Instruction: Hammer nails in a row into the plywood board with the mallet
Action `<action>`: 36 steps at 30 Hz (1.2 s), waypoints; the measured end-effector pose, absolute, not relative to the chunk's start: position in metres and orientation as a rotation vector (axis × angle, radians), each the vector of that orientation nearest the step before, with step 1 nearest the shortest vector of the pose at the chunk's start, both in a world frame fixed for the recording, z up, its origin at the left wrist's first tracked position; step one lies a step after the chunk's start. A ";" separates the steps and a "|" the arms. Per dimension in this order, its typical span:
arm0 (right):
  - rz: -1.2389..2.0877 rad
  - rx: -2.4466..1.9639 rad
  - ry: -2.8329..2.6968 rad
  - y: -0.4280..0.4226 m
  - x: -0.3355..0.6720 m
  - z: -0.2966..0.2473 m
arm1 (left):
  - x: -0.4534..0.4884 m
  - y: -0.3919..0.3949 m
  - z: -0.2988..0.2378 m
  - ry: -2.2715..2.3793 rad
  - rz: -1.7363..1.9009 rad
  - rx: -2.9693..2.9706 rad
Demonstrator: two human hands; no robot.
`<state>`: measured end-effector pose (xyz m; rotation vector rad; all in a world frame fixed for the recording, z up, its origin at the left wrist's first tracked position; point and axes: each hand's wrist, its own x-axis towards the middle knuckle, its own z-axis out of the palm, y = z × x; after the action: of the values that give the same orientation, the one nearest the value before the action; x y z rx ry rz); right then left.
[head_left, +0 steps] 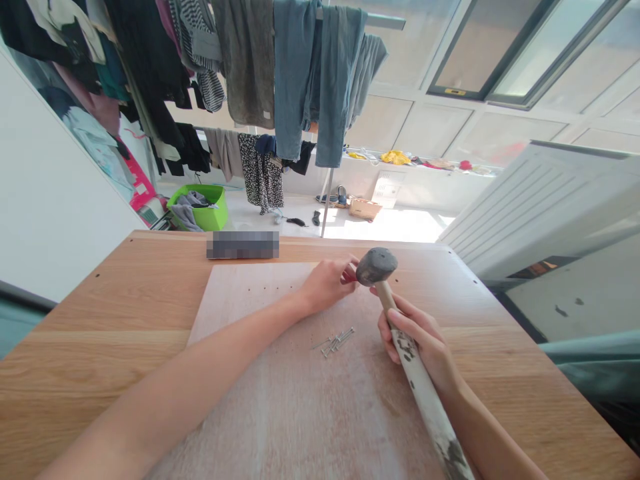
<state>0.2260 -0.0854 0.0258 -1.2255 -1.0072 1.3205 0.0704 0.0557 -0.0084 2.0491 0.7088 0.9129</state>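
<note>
My right hand (417,340) is wrapped round the pale wooden handle of a mallet (395,313), whose dark grey head is raised just above the board. My left hand (327,283) rests on a thin plywood board (250,373), its fingers pinched together right beside the mallet head; what they hold is too small to make out. A small pile of metal nails (336,341) lies on the board between my two hands. Small holes or nail heads dot the board's far left part.
The board lies on a wooden table (100,333). A blurred grey block (243,245) sits at the table's far edge. Beyond are hanging clothes (295,73), a green laundry basket (203,207) and a white slatted panel (540,207) at the right.
</note>
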 end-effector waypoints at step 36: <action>1.317 -1.233 -1.022 -0.087 0.226 0.029 | 0.070 0.055 -0.005 0.730 0.877 2.065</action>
<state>0.2257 -0.0871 0.0288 -1.2330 -1.0217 1.3169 0.0698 0.0547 -0.0052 2.0650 0.7300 0.8767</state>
